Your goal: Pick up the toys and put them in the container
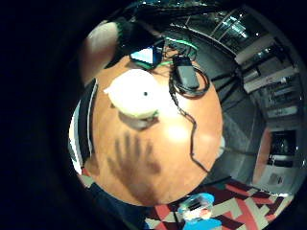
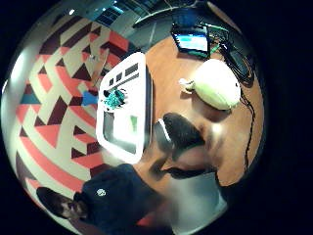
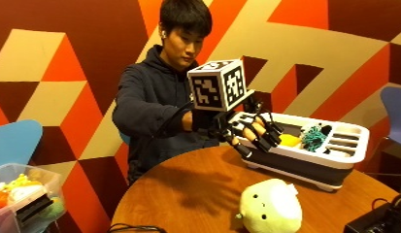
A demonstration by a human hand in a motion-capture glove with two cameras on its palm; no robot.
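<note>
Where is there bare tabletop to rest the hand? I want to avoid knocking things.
Bare wood lies on the table between its near edge and the pale plush toy, under the raised gloved right hand. It is crowded toward the white container behind the plush and the black box and cables beside it.

Warm, dim indoor light falls from above. The raised right hand (image 3: 252,131) throws a soft, spread-fingered shadow on the wooden table (image 1: 201,120) beneath the palm, and a pale glare spot sits beside that shadow. Both palm views bend hard toward their dark rims. Just under the palm, the thumb-side view smears into blur.
</note>
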